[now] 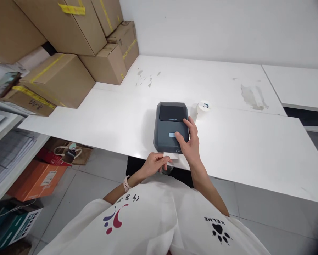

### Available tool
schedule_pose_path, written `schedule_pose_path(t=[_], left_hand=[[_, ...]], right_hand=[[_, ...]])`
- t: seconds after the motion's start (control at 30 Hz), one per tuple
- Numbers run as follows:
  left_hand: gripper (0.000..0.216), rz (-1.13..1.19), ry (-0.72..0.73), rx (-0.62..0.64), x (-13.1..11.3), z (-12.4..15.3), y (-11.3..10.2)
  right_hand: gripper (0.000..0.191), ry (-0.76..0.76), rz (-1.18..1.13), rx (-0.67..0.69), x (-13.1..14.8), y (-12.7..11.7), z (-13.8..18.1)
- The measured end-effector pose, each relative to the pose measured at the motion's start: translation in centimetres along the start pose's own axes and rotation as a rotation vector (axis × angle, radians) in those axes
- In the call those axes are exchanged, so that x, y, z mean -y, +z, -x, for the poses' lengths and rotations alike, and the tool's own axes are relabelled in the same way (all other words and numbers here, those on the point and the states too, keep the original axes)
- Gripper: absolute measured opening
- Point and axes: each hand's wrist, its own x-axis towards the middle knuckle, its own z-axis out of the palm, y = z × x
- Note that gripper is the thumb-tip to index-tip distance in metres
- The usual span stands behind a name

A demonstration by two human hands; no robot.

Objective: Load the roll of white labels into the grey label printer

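Though half-hidden, paper (171, 155) in left hand (154, 164)

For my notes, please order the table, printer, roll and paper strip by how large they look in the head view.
1. Table
2. Printer
3. Roll and paper strip: too alike to rank, as the left hand covers part of the strip.

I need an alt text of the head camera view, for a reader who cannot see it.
A person's left hand holds white paper at the near edge of a dark grey device, while the right hand touches its top. Beyond the right hand, a white roll sits on a white table; cardboard boxes are piled at the left.
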Motion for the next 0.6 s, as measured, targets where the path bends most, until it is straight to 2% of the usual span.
schedule_pose_path(t=[0.07, 0.13, 0.2, 0.27, 0.33, 0.4, 0.5, 0.6], left_hand=[[0.05, 0.002, -0.011, 0.047, 0.4, 0.2, -0.9], [0.049, -0.009, -0.007, -0.025, 0.7, 0.5, -2.0], [0.052, -0.011, 0.038, -0.243, 0.8, 0.6, -3.1], [0.051, -0.007, 0.142, -0.477, 0.5, 0.4, -4.0], [0.041, -0.014, 0.271, -0.593, 0.0, 0.0, -4.3], [0.042, -0.039, 0.356, -0.573, -0.6, -0.6, -4.1], [0.056, -0.063, 0.386, -0.44, -1.3, -1.1, -3.1], [0.06, -0.059, 0.429, -0.38, -2.3, -1.3, -2.7]], right_hand=[[0.057, 0.028, 0.023, -0.011, 0.4, 0.2, -0.2], [0.057, 0.039, 0.033, -0.028, 0.8, 0.3, -0.3], [0.055, 0.039, 0.052, -0.038, 1.0, 0.4, -0.5], [0.052, 0.037, 0.068, -0.035, 1.0, 0.4, -0.6], [0.052, 0.038, 0.062, -0.017, 0.7, 0.1, -0.5], [0.053, 0.043, 0.017, -0.012, 0.2, -0.3, 0.1], [0.055, 0.073, -0.081, -0.037, -0.4, -1.2, 1.6], [0.057, 0.066, -0.119, -0.038, -0.4, -2.2, 2.7]])
